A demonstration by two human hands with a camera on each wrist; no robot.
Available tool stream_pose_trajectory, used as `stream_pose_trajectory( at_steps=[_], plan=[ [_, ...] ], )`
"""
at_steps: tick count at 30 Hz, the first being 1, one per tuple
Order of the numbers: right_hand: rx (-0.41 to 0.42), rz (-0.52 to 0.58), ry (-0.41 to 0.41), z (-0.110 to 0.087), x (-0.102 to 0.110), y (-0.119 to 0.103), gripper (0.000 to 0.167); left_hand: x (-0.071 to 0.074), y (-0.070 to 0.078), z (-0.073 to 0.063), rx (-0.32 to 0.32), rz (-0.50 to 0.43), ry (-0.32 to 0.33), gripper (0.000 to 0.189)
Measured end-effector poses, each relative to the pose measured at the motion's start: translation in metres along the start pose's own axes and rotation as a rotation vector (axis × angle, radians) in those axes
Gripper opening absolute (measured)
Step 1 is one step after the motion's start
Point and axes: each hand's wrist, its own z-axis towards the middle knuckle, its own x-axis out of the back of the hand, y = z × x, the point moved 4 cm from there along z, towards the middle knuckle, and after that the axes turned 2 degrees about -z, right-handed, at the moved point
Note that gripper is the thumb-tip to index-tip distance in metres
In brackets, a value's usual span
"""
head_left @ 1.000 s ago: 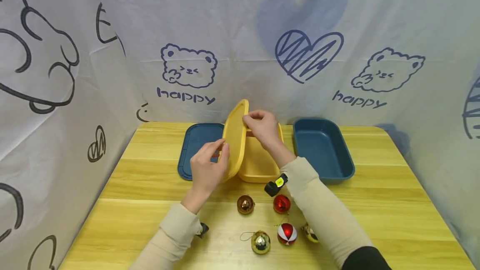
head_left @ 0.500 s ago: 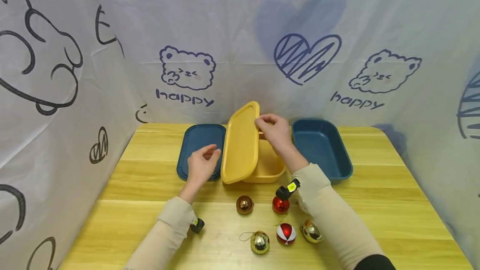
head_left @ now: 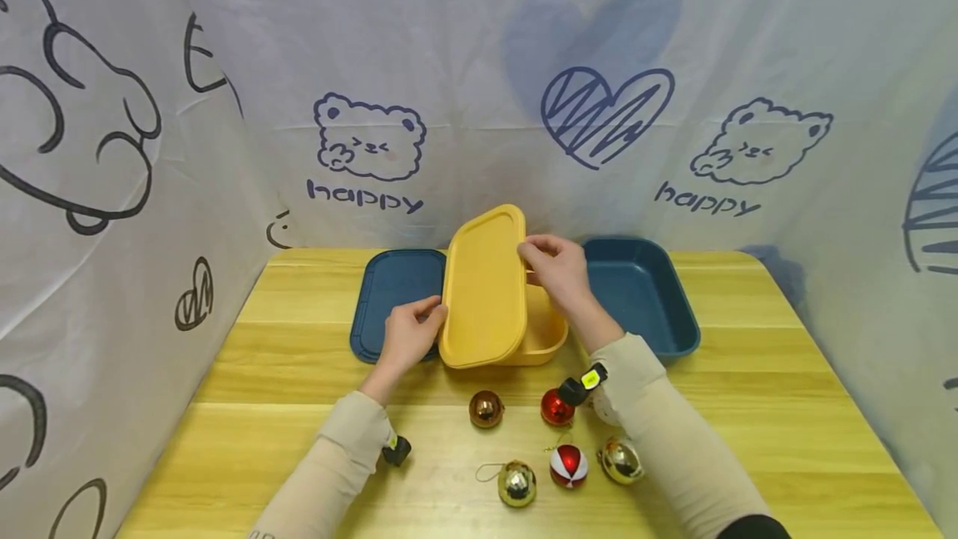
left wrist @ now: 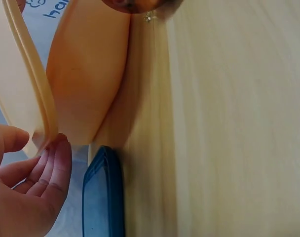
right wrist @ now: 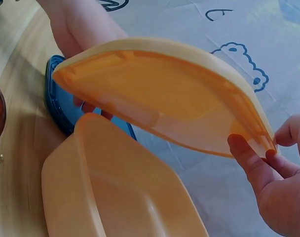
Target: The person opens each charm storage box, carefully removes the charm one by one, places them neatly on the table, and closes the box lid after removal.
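Note:
A yellow lid [head_left: 482, 289] is held tilted over the left part of a yellow box [head_left: 546, 338], whose inside shows in the right wrist view. My right hand [head_left: 561, 273] pinches the lid's far right edge, fingers on the underside [right wrist: 165, 94]. On the left edge, my left hand [head_left: 407, 335] has its thumb over the lid and its fingers [left wrist: 58, 160] beneath the rim. Behind that hand, a dark blue lid [head_left: 385, 285] lies flat on the table, partly covered by the yellow one.
An open dark blue box [head_left: 644, 298] stands right of the yellow box. In front lie shiny ball ornaments: brown [head_left: 486, 409], red [head_left: 557, 407], red-and-white [head_left: 569, 466], gold [head_left: 517, 483], another gold [head_left: 620, 461]. A pale ball [head_left: 604, 407] is half hidden by the right sleeve.
The yellow lid has swung from nearly upright to a flatter tilt, its right edge moving right with my right hand. My left hand came off it, then took its left edge again.

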Motion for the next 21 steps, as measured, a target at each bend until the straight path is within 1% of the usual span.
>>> stream_pose_trajectory(
  at_steps=[2, 7, 11, 17, 21],
  plan=[
    [-0.006, -0.012, -0.006, 0.0, 0.004, 0.002, 0.032, 0.0, 0.002, -0.001, -0.001, -0.008, 0.002, 0.04],
    [-0.019, -0.1, -0.027, 0.0, 0.017, 0.009, 0.036, 0.001, 0.006, -0.002, -0.002, -0.028, 0.026, 0.039],
    [-0.026, -0.148, -0.036, 0.001, 0.027, 0.014, 0.039, 0.001, 0.01, -0.002, -0.021, -0.041, 0.051, 0.038],
    [-0.053, -0.209, -0.022, 0.004, 0.038, 0.023, 0.04, -0.003, 0.017, -0.001, -0.06, -0.058, 0.042, 0.038],
    [-0.036, -0.254, -0.029, 0.007, 0.041, 0.027, 0.041, -0.005, 0.022, 0.002, -0.083, -0.044, 0.044, 0.036]
  ],
)
